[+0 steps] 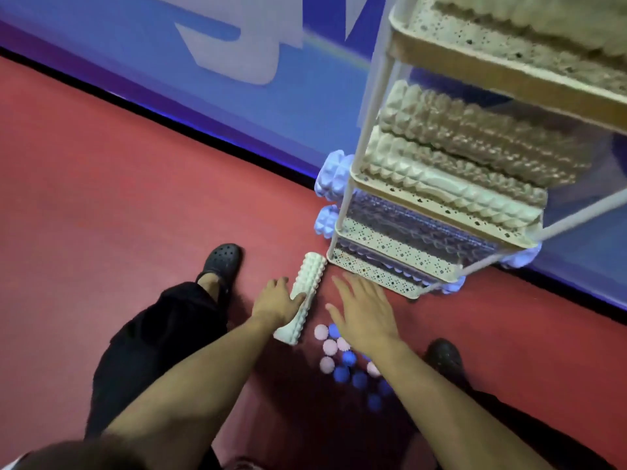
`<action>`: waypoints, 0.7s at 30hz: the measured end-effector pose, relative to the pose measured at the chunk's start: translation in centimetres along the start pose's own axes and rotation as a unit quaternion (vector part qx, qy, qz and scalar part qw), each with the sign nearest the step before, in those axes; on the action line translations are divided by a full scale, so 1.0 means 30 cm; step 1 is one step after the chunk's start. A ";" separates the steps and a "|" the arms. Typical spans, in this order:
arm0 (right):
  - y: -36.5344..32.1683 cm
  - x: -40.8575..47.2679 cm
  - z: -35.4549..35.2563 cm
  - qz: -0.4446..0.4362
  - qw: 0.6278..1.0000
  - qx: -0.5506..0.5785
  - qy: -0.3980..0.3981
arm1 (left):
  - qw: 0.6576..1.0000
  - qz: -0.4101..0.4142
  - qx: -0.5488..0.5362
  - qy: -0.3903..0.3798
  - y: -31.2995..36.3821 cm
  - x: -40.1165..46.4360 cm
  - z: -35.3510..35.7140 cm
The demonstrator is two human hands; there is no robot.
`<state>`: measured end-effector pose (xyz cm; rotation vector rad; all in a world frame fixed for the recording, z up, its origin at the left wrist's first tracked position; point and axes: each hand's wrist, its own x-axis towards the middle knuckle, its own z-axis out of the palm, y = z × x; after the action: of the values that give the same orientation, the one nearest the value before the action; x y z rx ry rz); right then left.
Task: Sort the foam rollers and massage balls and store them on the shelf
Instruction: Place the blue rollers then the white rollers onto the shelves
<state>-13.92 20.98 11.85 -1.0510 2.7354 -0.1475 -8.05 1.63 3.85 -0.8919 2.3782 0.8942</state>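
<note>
A white ridged foam roller (303, 293) lies on the red floor beside the shelf's lowest corner. My left hand (276, 303) grips it around the middle, thumb over the top. My right hand (364, 308) hovers open, fingers spread, above a cluster of several spiky pink and blue massage balls (342, 362). The white tiered shelf (368, 147) stands at the right. Cream rollers (451, 164) lie on its upper tiers, and lilac rollers (330, 179) fill the lower tiers and stick out at the left end.
A blue wall with a large white letter runs behind the shelf, edged by a black strip. My feet in dark clogs (222, 261) stand on the red floor either side of the balls.
</note>
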 end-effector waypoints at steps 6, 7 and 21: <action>0.038 0.074 0.242 0.022 0.999 0.014 -0.039 | 0.990 -0.110 -0.058 -0.069 -0.170 0.209 0.237; 0.047 0.086 0.277 0.026 0.999 0.017 -0.045 | 0.987 -0.122 -0.070 -0.075 -0.190 0.246 0.273; 0.109 0.099 0.526 0.045 0.990 0.019 -0.133 | 0.975 -0.163 -0.055 -0.138 -0.282 0.459 0.526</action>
<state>-14.61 21.11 -4.51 -0.8664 2.5220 -0.0413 -8.90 2.09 -18.72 -1.0851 1.8938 0.9524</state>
